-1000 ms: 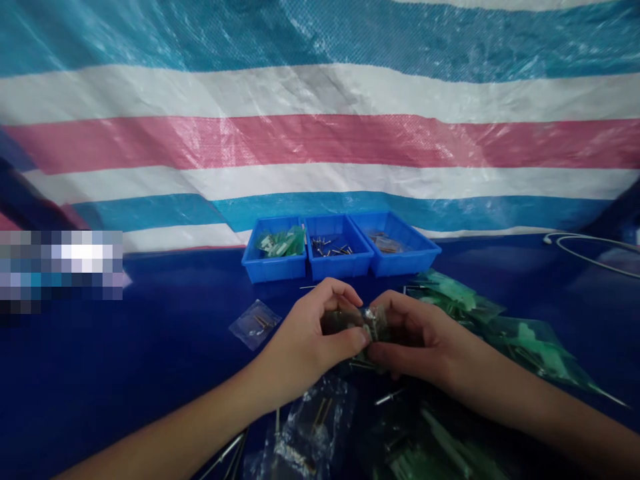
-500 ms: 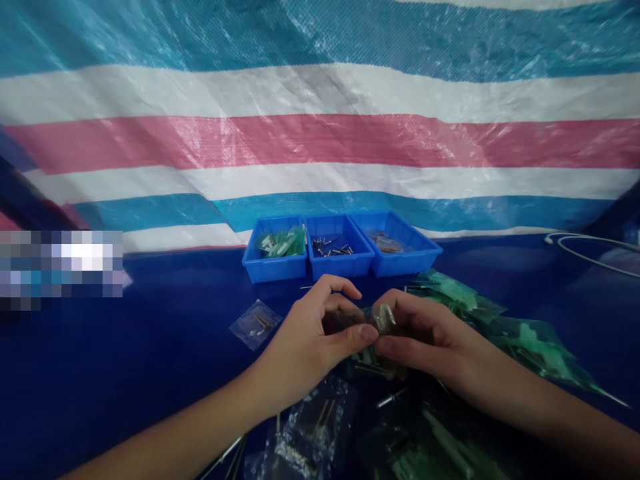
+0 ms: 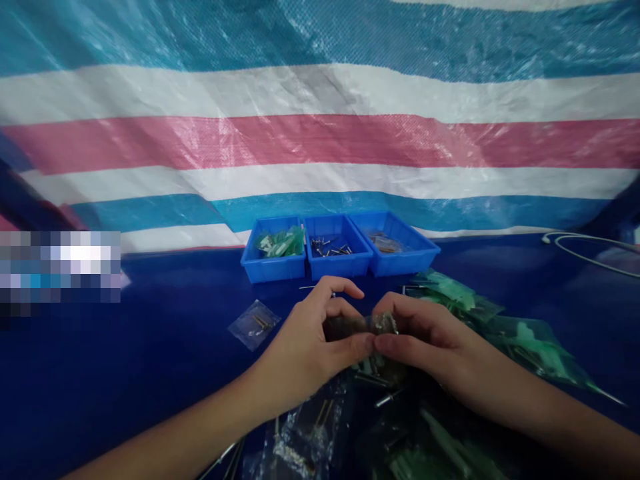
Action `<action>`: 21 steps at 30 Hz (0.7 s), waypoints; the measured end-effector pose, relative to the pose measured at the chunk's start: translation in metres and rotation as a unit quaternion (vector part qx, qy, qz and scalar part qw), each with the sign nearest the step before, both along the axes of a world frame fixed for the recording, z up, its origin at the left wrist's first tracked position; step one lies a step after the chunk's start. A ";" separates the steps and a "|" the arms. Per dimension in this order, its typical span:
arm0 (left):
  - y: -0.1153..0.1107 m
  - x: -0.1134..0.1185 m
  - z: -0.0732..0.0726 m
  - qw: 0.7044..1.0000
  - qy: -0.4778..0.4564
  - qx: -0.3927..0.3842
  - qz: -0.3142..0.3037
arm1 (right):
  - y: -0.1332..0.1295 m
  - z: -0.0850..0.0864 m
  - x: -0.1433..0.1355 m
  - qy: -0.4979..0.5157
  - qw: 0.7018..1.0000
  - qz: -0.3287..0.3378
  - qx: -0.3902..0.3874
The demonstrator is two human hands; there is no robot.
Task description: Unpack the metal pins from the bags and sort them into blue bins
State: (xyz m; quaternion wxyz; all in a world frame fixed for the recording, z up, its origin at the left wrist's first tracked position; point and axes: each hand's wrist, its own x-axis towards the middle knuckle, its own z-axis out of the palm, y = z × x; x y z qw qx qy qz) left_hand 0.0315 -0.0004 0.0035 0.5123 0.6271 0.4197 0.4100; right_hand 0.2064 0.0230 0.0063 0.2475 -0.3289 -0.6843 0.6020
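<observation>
My left hand (image 3: 325, 333) and my right hand (image 3: 420, 333) meet at the middle of the blue table. Between them is a clear plastic bag (image 3: 384, 325), its top edge pinched by both thumbs and fingers. Small pale and metal parts show through the bag's lower part below my thumbs; their kind is hard to make out. My left index finger arches above the bag without touching it. A loose metal rivet-like pin (image 3: 387, 399) lies just under my right hand. Clear bags with thin brass-coloured pieces (image 3: 313, 427) lie below my left hand.
Three blue bins (image 3: 337, 267) stand at the back, holding green bags, loose metal pins and clear bags. Green-tinted bags (image 3: 540, 343) spread on the right, others (image 3: 440, 447) at the front. A small clear bag (image 3: 255, 325) lies left. A white cable (image 3: 590, 250) curls at far right.
My thumbs have come closer together on the bag's edge, and my left thumb tip now meets the right one. Otherwise the hands and table look nearly the same.
</observation>
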 end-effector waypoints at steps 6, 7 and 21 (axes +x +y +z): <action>0.000 0.000 -0.002 1.000 0.016 0.016 -0.005 | -0.001 -0.001 -0.001 -0.001 1.000 -0.005 -0.008; 0.000 -0.001 -0.002 0.999 0.024 0.022 -0.006 | -0.001 -0.001 -0.002 -0.002 1.000 -0.005 -0.016; -0.002 -0.001 -0.001 0.991 0.067 0.114 0.023 | -0.003 -0.002 0.000 0.013 1.000 -0.011 -0.008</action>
